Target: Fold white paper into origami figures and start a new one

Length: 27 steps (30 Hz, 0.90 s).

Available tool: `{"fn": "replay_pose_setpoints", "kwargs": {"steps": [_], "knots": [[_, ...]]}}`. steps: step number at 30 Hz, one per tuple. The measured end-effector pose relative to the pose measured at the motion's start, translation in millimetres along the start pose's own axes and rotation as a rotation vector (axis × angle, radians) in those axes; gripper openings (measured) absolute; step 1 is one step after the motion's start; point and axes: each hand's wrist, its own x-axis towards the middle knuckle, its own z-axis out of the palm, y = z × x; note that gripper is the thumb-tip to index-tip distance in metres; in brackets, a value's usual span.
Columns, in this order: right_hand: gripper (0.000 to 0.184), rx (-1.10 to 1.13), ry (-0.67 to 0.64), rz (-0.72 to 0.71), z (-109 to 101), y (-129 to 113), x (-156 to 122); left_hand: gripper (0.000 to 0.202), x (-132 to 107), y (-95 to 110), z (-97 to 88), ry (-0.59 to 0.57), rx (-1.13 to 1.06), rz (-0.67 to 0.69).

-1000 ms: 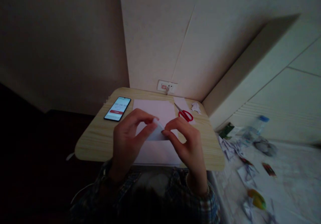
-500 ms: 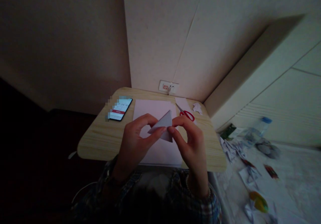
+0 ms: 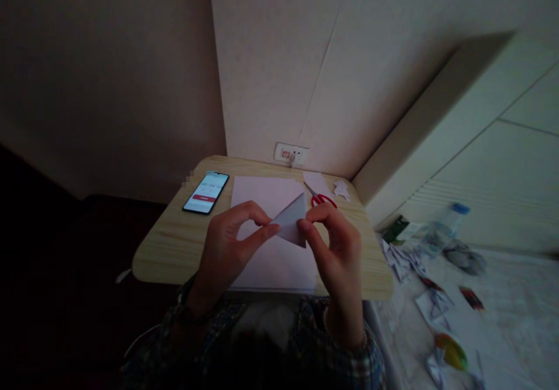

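A folded piece of white paper (image 3: pixel 293 221), triangular in outline, is held up between my two hands above the table. My left hand (image 3: pixel 233 241) pinches its left corner between thumb and forefinger. At its right edge my right hand (image 3: pixel 334 241) grips it the same way, thumb in front. Under the hands lies a stack of white paper sheets (image 3: pixel 271 268). Red-handled scissors (image 3: pixel 321 199) rest just beyond my right hand, partly on a small paper strip (image 3: pixel 315 179). A small folded paper piece (image 3: pixel 341 190) sits near the table's far right corner.
A phone (image 3: pixel 206 193) with a lit screen lies on the left of the wooden table (image 3: pixel 166 250). A wall socket (image 3: pixel 292 153) is behind it. On the light surface at right are a plastic bottle (image 3: pixel 445 227), several paper scraps (image 3: pixel 399 259) and a yellow-green object (image 3: pixel 452 350).
The paper's lower flap has closed up, so it now shows one flatter triangle. My left fingers have shifted out to its left corner, and my hands are slightly farther apart.
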Motion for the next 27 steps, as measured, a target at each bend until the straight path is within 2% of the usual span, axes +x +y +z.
{"fn": "replay_pose_setpoints", "kwargs": {"steps": [5,9,13,16,19,23,27], "knots": [[0.013,0.084,0.007,0.049,-1.7,2.8,2.1,0.015,2.5,3.5,-1.4,-0.046,-0.062,-0.058],[0.006,0.223,-0.097,0.140,-6.1,4.8,4.3,0.013,4.1,4.3,-1.8,-0.001,-0.084,-0.059],[0.007,0.318,-0.190,0.197,-9.2,5.5,5.9,0.004,4.0,-0.4,-0.6,0.027,-0.161,-0.097],[0.009,0.334,-0.226,0.212,-7.8,5.3,7.0,0.013,3.3,-2.8,0.4,0.034,-0.168,-0.084],[0.011,0.306,-0.198,0.193,-5.2,5.4,7.6,0.017,3.3,-1.3,1.2,0.016,-0.108,-0.056],[0.017,0.260,-0.164,0.174,-3.2,5.8,7.5,0.027,3.8,1.0,2.5,-0.057,-0.042,-0.046],[0.020,0.190,-0.177,0.169,-1.5,5.2,7.1,0.037,3.2,-0.1,4.5,-0.131,-0.106,-0.080]]}}
